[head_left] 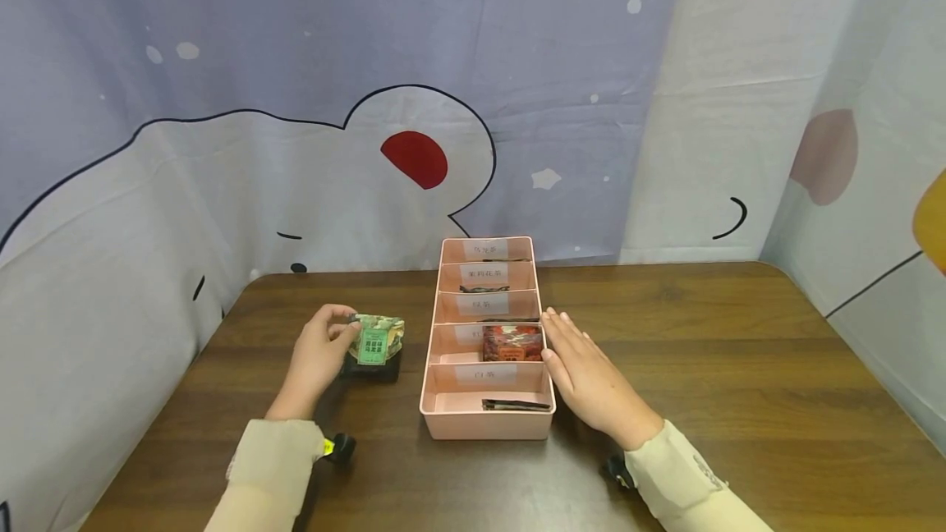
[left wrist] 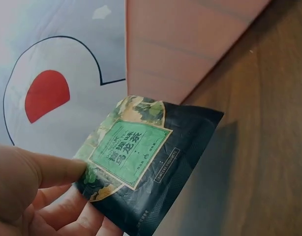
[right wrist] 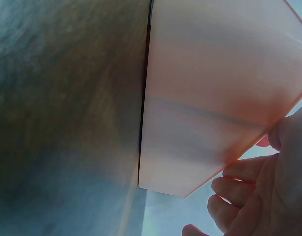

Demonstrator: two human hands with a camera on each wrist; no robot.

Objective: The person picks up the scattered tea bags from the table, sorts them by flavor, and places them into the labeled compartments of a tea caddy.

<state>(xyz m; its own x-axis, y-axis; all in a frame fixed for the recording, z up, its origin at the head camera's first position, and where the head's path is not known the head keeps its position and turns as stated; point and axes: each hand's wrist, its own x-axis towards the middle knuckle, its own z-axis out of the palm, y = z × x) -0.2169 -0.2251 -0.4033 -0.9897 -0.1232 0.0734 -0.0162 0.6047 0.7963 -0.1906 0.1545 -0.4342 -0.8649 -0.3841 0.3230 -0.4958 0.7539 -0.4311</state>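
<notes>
A dark tea sachet with a green label and leafy print is pinched by my left hand, left of the box and above the table. In the left wrist view, the thumb presses the near edge of the sachet, with fingers behind it. My right hand lies along the right wall of a long pink divided box, its fingers extended at the rim. The right wrist view shows that hand beside the box's outer wall.
Several compartments of the box carry white labels. A red tea sachet lies in the second compartment from the front; a dark-edged sachet lies in the front one. Behind the wooden table hangs a printed curtain.
</notes>
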